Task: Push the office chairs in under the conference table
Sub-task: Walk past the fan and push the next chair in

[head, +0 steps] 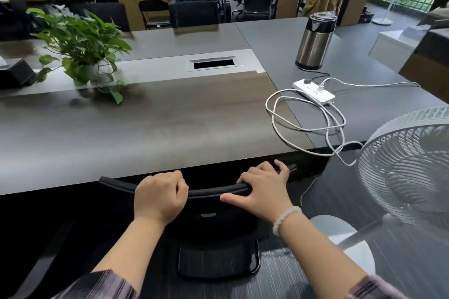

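A black office chair (209, 221) stands right in front of me, its curved top rail against the near edge of the grey conference table (145, 133). My left hand (159, 198) is curled over the left part of that rail. My right hand (261, 188), with a bead bracelet on the wrist, grips the right part, fingers wrapped over the top and thumb stretched along the back. Most of the seat is hidden below the backrest and the table. Across the table another black chair (194, 14) stands close to the far edge.
A white standing fan (408, 167) is close on my right, its round base on the floor. On the table lie a white power strip (313, 92) with looped cables hanging over the edge, a steel kettle (314, 42) and a potted plant (82, 43). Desks and chairs fill the background.
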Demonstrator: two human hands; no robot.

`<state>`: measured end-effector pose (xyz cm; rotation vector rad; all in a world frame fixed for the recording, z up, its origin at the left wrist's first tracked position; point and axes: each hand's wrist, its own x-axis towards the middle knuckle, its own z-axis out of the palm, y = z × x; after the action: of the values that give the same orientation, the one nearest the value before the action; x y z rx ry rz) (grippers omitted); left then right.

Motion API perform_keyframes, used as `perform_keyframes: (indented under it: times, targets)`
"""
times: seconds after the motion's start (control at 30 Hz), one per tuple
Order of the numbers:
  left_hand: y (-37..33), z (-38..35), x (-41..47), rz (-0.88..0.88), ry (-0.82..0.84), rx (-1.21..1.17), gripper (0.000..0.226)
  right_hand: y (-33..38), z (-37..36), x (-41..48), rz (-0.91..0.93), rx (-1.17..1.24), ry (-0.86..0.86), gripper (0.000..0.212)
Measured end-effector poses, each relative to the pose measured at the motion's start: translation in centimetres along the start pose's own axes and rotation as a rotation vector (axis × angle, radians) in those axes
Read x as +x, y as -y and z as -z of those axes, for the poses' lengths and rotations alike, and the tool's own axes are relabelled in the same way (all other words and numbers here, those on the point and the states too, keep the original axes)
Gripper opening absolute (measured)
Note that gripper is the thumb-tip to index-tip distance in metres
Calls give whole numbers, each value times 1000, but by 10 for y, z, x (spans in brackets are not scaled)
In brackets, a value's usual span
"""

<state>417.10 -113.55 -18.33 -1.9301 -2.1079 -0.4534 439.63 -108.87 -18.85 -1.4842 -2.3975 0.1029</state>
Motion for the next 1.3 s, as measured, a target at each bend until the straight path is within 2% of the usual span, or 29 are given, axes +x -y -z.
perform_keyframes:
  times: [0.1,0.23,0.5,0.6,0.77,0.97,1.07,1.3]
  targets:
    - [-12,-5,-5,6,12,-14,29,-11,-1,-3,-9,14,-12,74]
    - [-31,-13,-7,19,50,-24,29,-33,0,-3,-9,58,1,87]
    - [-32,-13,-1,-11,65,-33,28,-39,0,0,-15,76,-3,75]
    - [-31,-14,0,-8,51,-41,28,-39,0,1,-8,85,-2,79]
    - [-31,-18,2,-8,25,-64,28,-41,-8,4,1,78,-143,62]
    - [-32,-21,7,10,-20,-87,28,-46,-14,12,20,66,-237,61]
    - [-35,-23,11,2,-39,-98,28,-51,-12,18,25,68,-224,67]
    - [-33,-26,9,-45,-36,-80,27,-50,-11,12,41,30,-181,62]
